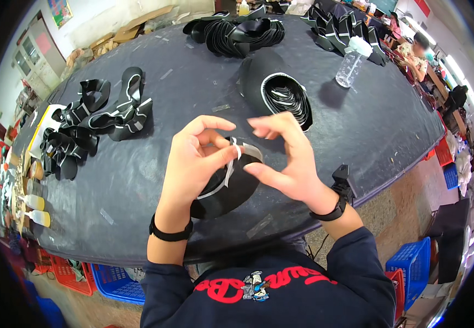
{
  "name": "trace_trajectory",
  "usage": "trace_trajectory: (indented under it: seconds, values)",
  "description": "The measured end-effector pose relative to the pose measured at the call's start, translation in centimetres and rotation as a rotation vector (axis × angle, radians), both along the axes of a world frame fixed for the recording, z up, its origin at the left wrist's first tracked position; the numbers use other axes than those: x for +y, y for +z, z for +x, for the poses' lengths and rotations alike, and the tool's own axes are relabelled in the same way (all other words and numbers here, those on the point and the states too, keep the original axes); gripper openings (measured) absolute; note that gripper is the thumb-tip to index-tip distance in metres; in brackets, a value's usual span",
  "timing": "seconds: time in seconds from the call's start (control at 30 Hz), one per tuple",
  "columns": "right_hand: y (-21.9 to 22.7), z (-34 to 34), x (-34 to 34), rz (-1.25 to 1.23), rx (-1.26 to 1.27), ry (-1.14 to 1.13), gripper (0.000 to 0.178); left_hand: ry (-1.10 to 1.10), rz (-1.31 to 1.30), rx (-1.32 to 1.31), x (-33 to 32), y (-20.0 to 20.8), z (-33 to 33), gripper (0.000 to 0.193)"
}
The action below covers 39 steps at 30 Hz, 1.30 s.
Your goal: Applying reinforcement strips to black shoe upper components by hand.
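Note:
A black shoe upper (227,198) with a pale inner edge is raised just above the near part of the table. My left hand (189,156) pinches its top edge between thumb and fingers. A narrow white strip (229,175) hangs at that edge by my left fingertips. On the other side, my right hand (294,158) is open, fingers curved and apart, its thumb close to the upper's edge; whether the thumb touches it I cannot tell. Beyond my right hand lies a nested stack of black uppers (254,82) with white-edged openings.
The dark-covered table (171,98) carries a clear spray bottle (349,66) at right and loose uppers (119,117) at left. Larger piles of uppers (237,38) stand at the back. Yellow-bottomed bottles (39,217) are by the left edge. Blue crates (412,268) sit below; a person (413,57) sits far right.

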State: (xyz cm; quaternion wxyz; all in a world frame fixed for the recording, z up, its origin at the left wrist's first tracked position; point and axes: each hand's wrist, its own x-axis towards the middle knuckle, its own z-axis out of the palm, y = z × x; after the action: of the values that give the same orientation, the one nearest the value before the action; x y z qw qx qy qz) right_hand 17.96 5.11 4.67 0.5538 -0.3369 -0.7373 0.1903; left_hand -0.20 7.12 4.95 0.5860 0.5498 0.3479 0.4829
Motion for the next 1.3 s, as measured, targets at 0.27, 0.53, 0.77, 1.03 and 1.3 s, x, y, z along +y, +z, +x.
trace_trajectory:
  seconds: [0.27,0.53,0.77,1.03,1.3]
  values:
    - [-0.3,0.1,0.0,-0.288,0.325,0.215,0.007,-0.107,0.237,0.092,-1.7,0.6,0.3,0.032]
    - [0.8,0.1,-2.6,-0.289,0.351,0.244,0.010,-0.517,0.641,-0.125,-1.0,-0.3,-0.6,0.034]
    - [0.9,0.4,-3.3,-0.162,0.222,0.123,0.010,-0.524,0.728,-0.154,-1.1,-0.1,-0.1,0.035]
    - [0.7,0.5,-3.1,-0.061,0.192,0.126,0.010,-0.489,0.731,-0.126,-1.2,-0.2,-0.1,0.035]
    - [-0.3,-0.6,-3.5,-0.118,0.201,0.001,0.021,-0.469,0.787,-0.086,-1.6,0.3,-0.1,0.036]
